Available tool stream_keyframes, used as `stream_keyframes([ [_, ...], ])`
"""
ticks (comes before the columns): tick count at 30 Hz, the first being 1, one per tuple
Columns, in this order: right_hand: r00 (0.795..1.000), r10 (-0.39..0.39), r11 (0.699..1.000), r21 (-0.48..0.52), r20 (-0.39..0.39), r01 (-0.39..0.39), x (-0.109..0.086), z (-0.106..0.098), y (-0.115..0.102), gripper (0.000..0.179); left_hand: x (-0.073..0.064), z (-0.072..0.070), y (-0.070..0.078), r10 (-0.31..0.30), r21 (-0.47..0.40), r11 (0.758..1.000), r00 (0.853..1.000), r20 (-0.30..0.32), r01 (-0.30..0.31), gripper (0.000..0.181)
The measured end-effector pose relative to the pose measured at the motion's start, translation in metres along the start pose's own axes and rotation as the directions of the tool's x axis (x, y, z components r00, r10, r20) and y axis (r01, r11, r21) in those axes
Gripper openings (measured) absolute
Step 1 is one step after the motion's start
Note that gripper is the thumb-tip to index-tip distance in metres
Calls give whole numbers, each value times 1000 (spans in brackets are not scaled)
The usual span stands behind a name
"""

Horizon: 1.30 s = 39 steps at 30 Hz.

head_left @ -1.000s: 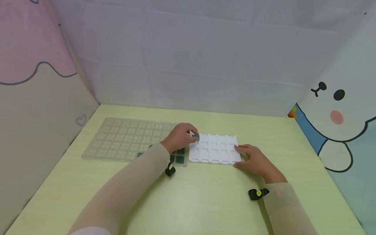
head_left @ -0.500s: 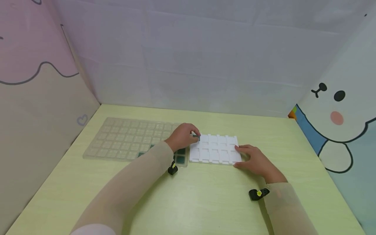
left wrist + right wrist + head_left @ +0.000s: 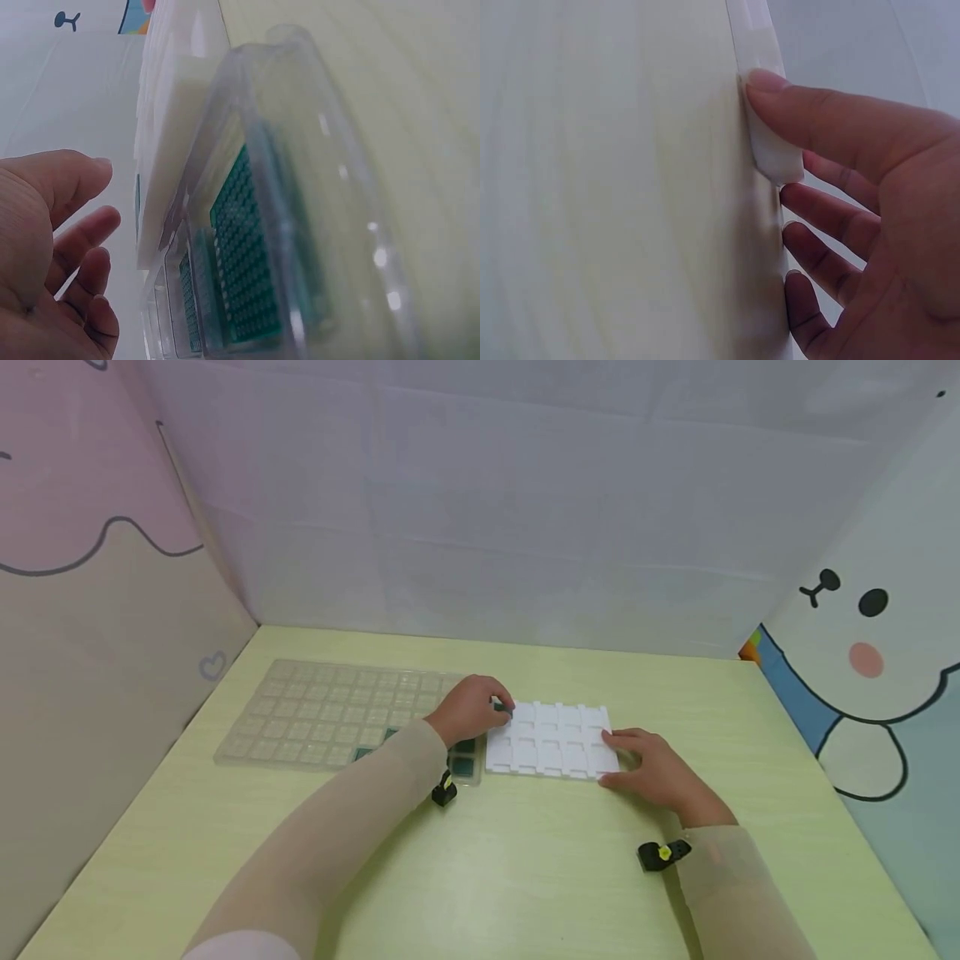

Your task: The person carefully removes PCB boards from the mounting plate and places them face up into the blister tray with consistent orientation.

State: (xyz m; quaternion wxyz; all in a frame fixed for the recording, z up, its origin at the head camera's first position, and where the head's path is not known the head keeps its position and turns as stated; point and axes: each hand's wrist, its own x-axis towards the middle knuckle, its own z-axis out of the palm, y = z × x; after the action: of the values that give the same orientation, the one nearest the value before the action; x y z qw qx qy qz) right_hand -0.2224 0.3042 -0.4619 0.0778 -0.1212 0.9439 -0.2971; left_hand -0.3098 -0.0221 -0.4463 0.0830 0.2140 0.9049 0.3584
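Note:
A white tray (image 3: 555, 739) with rows of shallow cells lies mid-table. My right hand (image 3: 651, 768) grips its right end, thumb on the near corner (image 3: 776, 142) and fingers along the right side. Over the far-left cell is my left hand (image 3: 471, 708), its thumb and fingers around a small green square chip (image 3: 501, 707). In the left wrist view a sliver of green (image 3: 137, 196) shows at the white tray, a little apart from the visible fingertips. My left index finger is mostly hidden there. Directly left stands a clear plastic tray (image 3: 300, 714), with green chips (image 3: 462, 767) in its right-hand pockets.
The clear tray's right edge runs close alongside the white tray. My left forearm (image 3: 337, 827) crosses over the clear tray's near side. A pale wooden tabletop (image 3: 525, 868) extends around both trays, with fabric walls (image 3: 480, 527) at the back and sides.
My left hand has shifted very slightly right at the far-left cell. The right hand keeps its grip on the white tray. The whole view has drifted a little.

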Motion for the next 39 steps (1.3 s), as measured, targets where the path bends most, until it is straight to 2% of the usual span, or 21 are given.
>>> stream_keyframes([
  [8,1000,17,1000,5,7,-17,0,0,0,77,6,3,-2,-2,39,999,1000,0,2,9],
  [14,1000,13,1000,7,9,-14,0,0,1,77,7,3,-4,-2,78,997,1000,22,1,7],
  [21,1000,17,1000,7,7,-17,1,0,0,77,6,5,-2,-20,83,996,1000,12,18,7],
  [31,1000,-3,1000,7,0,3,0,-1,2,76,12,7,-6,6,101,995,1000,-8,-5,8],
  [39,1000,1,1000,11,-3,-1,0,0,2,77,15,11,-4,4,160,987,1000,-10,-2,7],
])
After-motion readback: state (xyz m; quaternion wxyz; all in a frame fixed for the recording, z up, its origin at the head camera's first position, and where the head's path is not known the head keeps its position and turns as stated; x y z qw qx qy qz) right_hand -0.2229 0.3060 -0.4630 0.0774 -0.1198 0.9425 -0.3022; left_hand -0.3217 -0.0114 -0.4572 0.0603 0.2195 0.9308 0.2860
